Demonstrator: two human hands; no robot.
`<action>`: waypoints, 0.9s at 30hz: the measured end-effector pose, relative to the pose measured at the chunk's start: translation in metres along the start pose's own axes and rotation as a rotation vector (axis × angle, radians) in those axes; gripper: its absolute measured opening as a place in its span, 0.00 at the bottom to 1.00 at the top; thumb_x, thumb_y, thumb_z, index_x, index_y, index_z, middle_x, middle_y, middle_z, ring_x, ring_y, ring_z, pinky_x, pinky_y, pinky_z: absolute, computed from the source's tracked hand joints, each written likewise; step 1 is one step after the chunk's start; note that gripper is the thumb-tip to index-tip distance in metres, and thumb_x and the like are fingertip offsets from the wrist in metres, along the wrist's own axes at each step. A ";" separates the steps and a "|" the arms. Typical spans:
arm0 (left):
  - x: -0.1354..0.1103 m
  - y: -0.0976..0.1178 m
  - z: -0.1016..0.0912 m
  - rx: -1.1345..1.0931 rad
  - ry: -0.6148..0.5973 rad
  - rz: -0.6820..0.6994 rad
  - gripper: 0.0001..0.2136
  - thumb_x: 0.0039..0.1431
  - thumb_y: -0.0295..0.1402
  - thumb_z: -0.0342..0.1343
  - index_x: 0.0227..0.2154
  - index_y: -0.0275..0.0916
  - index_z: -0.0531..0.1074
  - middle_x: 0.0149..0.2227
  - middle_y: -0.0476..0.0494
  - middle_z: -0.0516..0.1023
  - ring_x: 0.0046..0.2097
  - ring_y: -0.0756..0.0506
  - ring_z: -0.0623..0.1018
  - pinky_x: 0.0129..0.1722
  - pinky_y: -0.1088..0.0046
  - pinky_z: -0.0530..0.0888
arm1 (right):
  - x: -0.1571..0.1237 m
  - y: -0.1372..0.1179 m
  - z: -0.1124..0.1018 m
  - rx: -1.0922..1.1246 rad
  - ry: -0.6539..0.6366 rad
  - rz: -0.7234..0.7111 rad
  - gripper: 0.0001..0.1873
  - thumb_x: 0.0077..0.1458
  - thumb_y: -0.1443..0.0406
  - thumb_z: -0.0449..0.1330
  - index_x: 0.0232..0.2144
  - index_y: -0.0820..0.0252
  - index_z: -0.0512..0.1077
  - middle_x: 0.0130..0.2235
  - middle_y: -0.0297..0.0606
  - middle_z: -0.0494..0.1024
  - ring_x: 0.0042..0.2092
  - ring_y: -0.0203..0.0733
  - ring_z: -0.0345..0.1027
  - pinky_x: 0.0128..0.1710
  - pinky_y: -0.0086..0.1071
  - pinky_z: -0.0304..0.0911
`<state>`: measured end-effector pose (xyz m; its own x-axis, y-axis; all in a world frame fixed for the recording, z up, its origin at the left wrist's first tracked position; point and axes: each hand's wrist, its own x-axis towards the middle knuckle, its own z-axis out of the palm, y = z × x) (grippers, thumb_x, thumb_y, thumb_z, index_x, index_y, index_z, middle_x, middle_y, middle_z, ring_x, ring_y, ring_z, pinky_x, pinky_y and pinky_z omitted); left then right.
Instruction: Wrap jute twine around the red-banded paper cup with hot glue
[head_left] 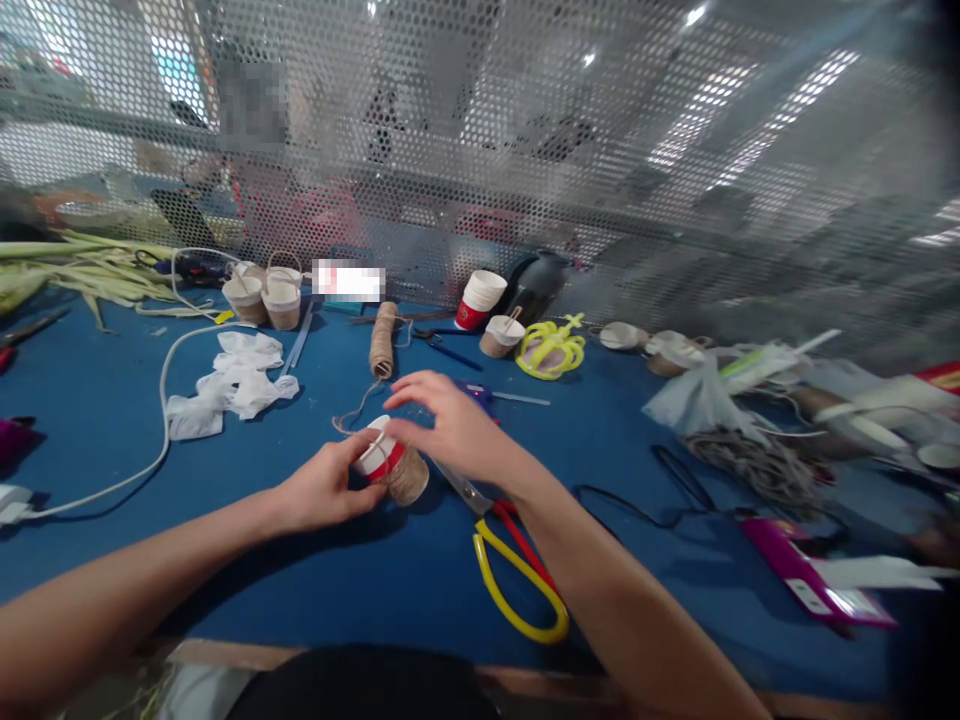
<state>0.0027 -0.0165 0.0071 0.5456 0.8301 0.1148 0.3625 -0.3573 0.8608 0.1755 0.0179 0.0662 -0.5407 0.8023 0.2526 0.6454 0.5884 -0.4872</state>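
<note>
A white and red paper cup with twine wound around its lower part leans in my left hand, gripped between thumb and fingers. Over the cup's rim is my right hand, with thumb and fingers apart and the thumb tip at the rim. Whether that thumb presses a strand cannot be made out. A loose strand curls behind the cup toward a roll of twine. Scissors with yellow and red handles lie partly under my right forearm.
Twine-wrapped cups, stacked paper cups and a yellow crown-shaped piece line the back, before a perforated metal screen. Crumpled white plastic and a white cable lie left. Plastic bags and a purple packet lie right.
</note>
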 end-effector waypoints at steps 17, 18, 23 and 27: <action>-0.002 0.007 -0.006 -0.396 -0.016 -0.081 0.16 0.47 0.30 0.54 0.41 0.34 0.63 0.31 0.47 0.69 0.30 0.51 0.68 0.31 0.76 0.67 | -0.013 -0.016 -0.001 0.724 0.171 0.393 0.07 0.46 0.64 0.58 0.29 0.63 0.67 0.30 0.33 0.71 0.32 0.33 0.65 0.36 0.29 0.61; -0.002 0.008 -0.006 -0.412 -0.020 -0.089 0.16 0.47 0.30 0.55 0.41 0.34 0.63 0.31 0.48 0.69 0.30 0.51 0.68 0.31 0.76 0.66 | -0.014 -0.014 0.000 0.740 0.190 0.407 0.07 0.46 0.64 0.58 0.28 0.63 0.67 0.31 0.33 0.71 0.33 0.33 0.65 0.36 0.29 0.61; -0.002 0.012 -0.006 -0.410 -0.013 -0.110 0.16 0.46 0.29 0.55 0.40 0.34 0.63 0.31 0.48 0.69 0.30 0.51 0.68 0.30 0.76 0.66 | -0.020 -0.008 0.004 0.777 0.236 0.466 0.09 0.44 0.62 0.60 0.27 0.62 0.67 0.29 0.33 0.71 0.32 0.33 0.64 0.36 0.30 0.59; -0.002 0.011 -0.006 -0.377 -0.017 -0.078 0.15 0.47 0.28 0.54 0.41 0.34 0.63 0.32 0.48 0.69 0.32 0.51 0.68 0.32 0.76 0.66 | -0.021 -0.005 0.004 0.776 0.244 0.509 0.09 0.44 0.62 0.60 0.27 0.63 0.67 0.29 0.32 0.70 0.31 0.32 0.63 0.35 0.29 0.58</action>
<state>0.0012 -0.0199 0.0194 0.5412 0.8401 0.0360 0.1022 -0.1081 0.9889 0.1816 -0.0022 0.0594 -0.1105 0.9937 -0.0177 0.1870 0.0033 -0.9824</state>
